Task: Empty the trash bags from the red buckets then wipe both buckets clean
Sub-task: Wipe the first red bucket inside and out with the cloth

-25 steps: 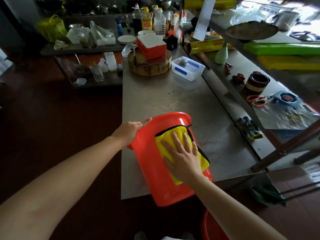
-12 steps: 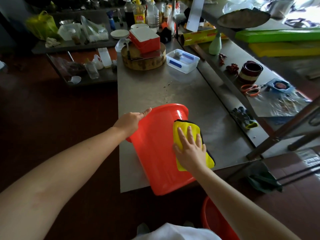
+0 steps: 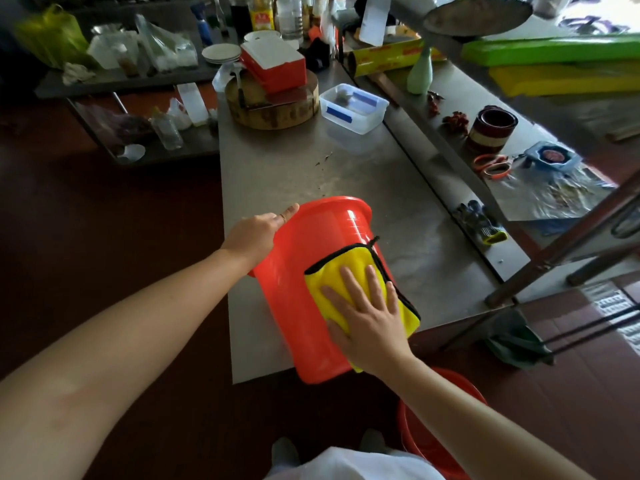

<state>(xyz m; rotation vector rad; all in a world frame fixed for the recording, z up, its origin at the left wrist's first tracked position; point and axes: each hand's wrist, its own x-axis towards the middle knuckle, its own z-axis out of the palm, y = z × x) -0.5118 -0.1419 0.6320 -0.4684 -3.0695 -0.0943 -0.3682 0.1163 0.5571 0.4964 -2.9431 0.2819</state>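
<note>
The red plastic bucket [image 3: 301,306] lies tilted on its side at the near edge of the stainless-steel table [image 3: 346,174], rim pointing away from the person and base overhanging the edge. The left hand [image 3: 254,235] grips the rim on the bucket's left side: the thumb lies along the lip, and the remaining fingers pass out of sight. The right hand [image 3: 370,323] is flat, fingers straight and spread, pressing a yellow microfibre cloth [image 3: 356,259] with black edging against the outer wall. Step in hand, as judged: wiping the exterior of this bucket. The next move calls for steady palm pressure while the cloth travels over the unwiped wall, with the left hand rotating the bucket and restraining it, since the overhanging base could let it slip off the table. A second red bucket [image 3: 426,434] stands on the floor at lower right, partly covered by the right forearm and cut off by the frame edge; its contents cannot be determined. The interior of the bucket on the table is not visible. A dark green bundle [image 3: 516,341] on the floor beside the table leg cannot be identified.
</note>
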